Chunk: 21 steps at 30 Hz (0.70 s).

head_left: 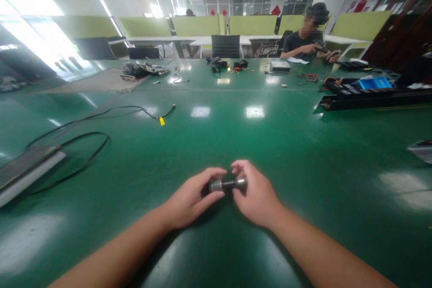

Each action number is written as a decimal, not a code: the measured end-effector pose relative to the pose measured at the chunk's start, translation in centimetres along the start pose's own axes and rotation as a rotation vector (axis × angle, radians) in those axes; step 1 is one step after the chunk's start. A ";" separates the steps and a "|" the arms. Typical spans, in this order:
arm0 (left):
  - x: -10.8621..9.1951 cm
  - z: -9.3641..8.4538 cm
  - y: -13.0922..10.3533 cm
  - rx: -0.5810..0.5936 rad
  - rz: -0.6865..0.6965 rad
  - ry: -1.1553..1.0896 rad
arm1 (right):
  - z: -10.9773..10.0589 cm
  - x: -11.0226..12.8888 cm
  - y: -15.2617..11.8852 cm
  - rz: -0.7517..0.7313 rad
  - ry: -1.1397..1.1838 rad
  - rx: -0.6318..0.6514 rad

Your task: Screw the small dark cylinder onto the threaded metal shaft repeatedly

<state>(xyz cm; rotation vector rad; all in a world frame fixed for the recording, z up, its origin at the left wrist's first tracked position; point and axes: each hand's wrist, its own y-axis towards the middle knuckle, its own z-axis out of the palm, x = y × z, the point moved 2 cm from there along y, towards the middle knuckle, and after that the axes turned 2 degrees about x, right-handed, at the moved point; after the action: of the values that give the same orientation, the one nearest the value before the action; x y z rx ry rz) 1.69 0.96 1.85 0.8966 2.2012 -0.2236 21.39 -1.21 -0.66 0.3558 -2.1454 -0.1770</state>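
Note:
A short metal bolt-like piece (229, 184) lies level between my two hands, low in the middle of the head view. It has a dark shaft that looks threaded, and thicker silvery ends. My left hand (197, 195) curls around its left end, thumb below and index finger above. Around the right end, my right hand (254, 193) is curved, with the thumb on the near side and the fingertips beyond it. Blur and my fingers hide the exact contact points.
Beneath is a glossy green table (189, 144). On the left are a flat grey device (30, 166) and a black cable (101, 114) with a yellow tag (162, 121). A long black tray (371, 99) lies at right. Across the table, a person (305, 40) handles something dark.

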 end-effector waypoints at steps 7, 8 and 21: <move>0.4 -0.2 -0.6 0.013 -0.100 -0.054 | 0.0 0.6 -0.1 -0.004 -0.049 0.003; 0.5 -0.1 -0.4 0.005 -0.101 -0.064 | 0.0 0.6 -0.2 -0.014 -0.054 0.000; 0.7 0.2 0.6 -0.069 -0.054 -0.113 | -1.3 -1.2 0.8 -0.071 0.123 0.076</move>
<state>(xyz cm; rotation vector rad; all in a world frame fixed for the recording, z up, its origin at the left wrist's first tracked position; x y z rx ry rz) 1.93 1.70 1.28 0.7693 2.1164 -0.2174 22.99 0.00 -0.65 0.4751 -2.0228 -0.1116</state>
